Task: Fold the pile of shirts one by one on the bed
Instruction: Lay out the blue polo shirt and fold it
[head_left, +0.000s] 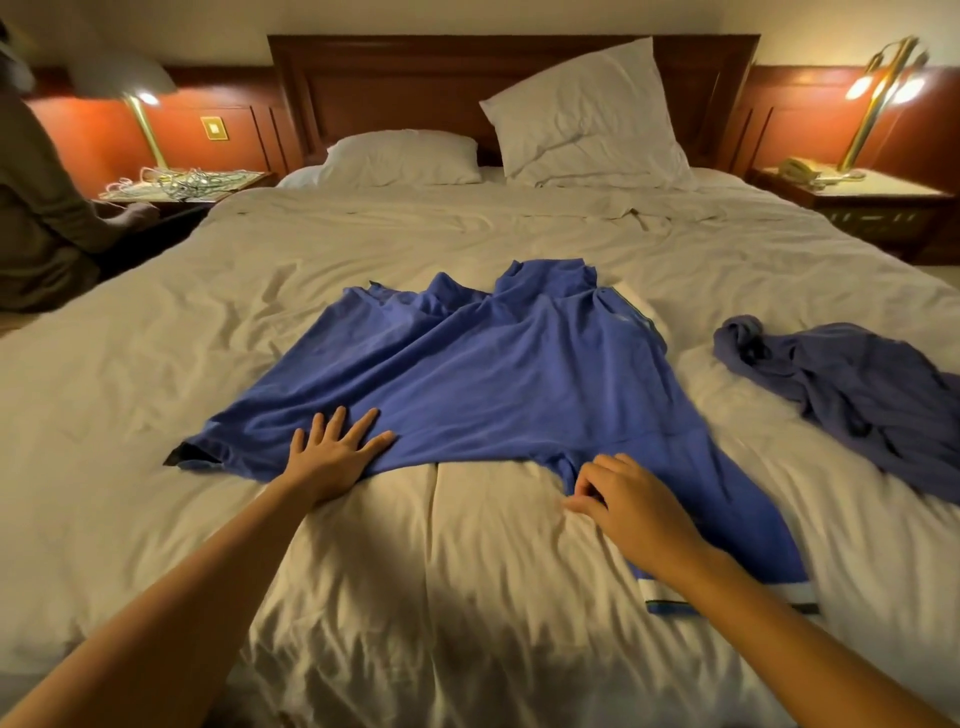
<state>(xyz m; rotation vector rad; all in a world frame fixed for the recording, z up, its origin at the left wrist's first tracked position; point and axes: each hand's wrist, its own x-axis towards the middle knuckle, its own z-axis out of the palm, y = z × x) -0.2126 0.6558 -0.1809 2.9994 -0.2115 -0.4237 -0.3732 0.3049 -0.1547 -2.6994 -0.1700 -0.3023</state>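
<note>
Bed (467, 597): covered in a creased cream sheet that fills most of the view.
Blue shirt (493, 374): lies spread and wrinkled in the middle of the bed. One sleeve with a white and dark band (727, 592) runs out toward 5 o'clock.
Left hand (332, 452): lies flat on the shirt's near edge at 7 o'clock of the shirt. The fingers are straight and spread, pressing the cloth and gripping nothing.
Right hand (634, 504): sits at the shirt's near edge where the sleeve begins, at 5 o'clock of the shirt, with the fingers curled. Whether they pinch the cloth cannot be told.
Second shirt (852, 384): duller blue and crumpled, at 3 o'clock of the spread shirt and well apart from it.
Pillows: a flat one (400, 158) at 11 o'clock and a propped one (587, 114) at 1 o'clock, against the wooden headboard (389, 78).
Left nightstand (244, 179): at 10 o'clock, with tangled cables (187, 182) under a lit lamp (140, 119).
Right nightstand (862, 192): at 2 o'clock, with a telephone (800, 169) and a lit brass lamp (883, 88).
Other person (41, 208): sits at the bed's edge at 9 o'clock.
</note>
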